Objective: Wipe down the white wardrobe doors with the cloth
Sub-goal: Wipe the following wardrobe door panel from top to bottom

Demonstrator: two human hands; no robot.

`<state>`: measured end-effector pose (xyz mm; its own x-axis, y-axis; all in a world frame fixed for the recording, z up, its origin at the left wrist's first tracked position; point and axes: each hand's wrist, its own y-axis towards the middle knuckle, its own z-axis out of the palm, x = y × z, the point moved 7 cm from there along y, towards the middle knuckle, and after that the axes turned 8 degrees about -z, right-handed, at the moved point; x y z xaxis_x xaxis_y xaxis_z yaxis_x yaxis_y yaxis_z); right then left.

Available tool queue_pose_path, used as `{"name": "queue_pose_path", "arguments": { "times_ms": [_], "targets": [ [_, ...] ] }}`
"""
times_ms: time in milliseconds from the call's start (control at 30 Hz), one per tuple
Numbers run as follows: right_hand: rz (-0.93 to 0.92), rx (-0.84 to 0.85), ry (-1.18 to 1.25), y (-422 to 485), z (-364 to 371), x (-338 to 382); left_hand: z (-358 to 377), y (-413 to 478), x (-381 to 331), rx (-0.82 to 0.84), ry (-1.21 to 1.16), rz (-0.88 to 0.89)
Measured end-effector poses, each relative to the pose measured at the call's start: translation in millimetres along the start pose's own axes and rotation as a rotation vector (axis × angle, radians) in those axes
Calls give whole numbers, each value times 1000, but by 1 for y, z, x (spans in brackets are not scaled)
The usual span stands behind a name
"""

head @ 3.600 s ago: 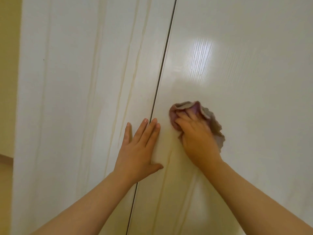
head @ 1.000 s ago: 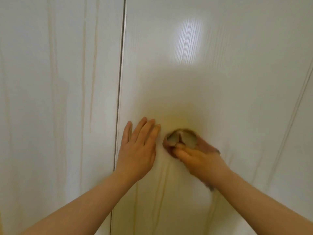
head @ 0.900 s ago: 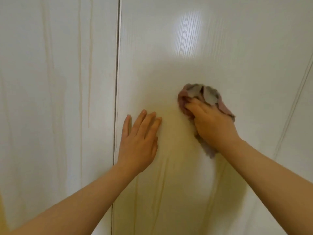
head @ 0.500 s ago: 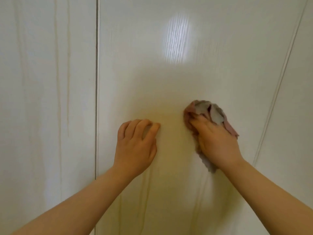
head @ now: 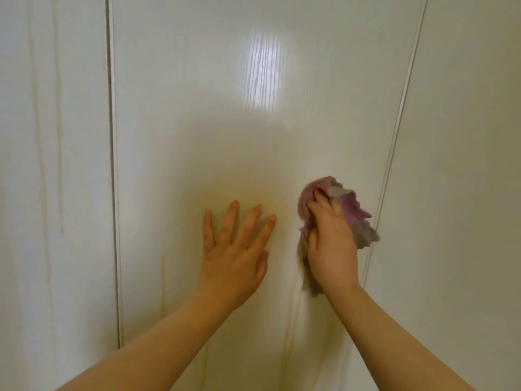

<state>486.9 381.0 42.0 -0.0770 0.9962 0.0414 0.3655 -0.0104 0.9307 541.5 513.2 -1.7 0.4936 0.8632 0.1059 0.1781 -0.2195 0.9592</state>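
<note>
**Bunched cloth on the middle door**

The grip of the right hand (head: 331, 244) is curled round the crumpled pink-grey cloth (head: 355, 214), pressing it to the white wardrobe door (head: 197, 108) near its right seam. The left hand (head: 234, 255) lies spread flat beside it. So loose a bunch could slip free or skip strips.
</note>
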Motion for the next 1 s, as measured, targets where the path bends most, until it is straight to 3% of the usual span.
{"name": "queue_pose_path", "arguments": {
  "times_ms": [167,333,400,567,733,900,1000],
  "targets": [
    [-138,241,-75,-81,18,-2,3,1,-10,-9,-5,52],
    [50,27,19,-5,-13,-17,3,1,-21,-20,-23,50],
    [63,51,8,-10,-9,-19,3,0,-25,-28,-20,51],
    [-123,166,-92,-59,-1,-14,6,2,-29,-54,-26,47],
    [201,-7,82,-10,-21,-52,10,3,-31,-27,-47,45],
    [279,151,159,-85,11,-44,11,1,-28,0,-34,37],
    [249,107,133,-67,1,-47,11,-2,-26,3,-39,36]
  ]
}}
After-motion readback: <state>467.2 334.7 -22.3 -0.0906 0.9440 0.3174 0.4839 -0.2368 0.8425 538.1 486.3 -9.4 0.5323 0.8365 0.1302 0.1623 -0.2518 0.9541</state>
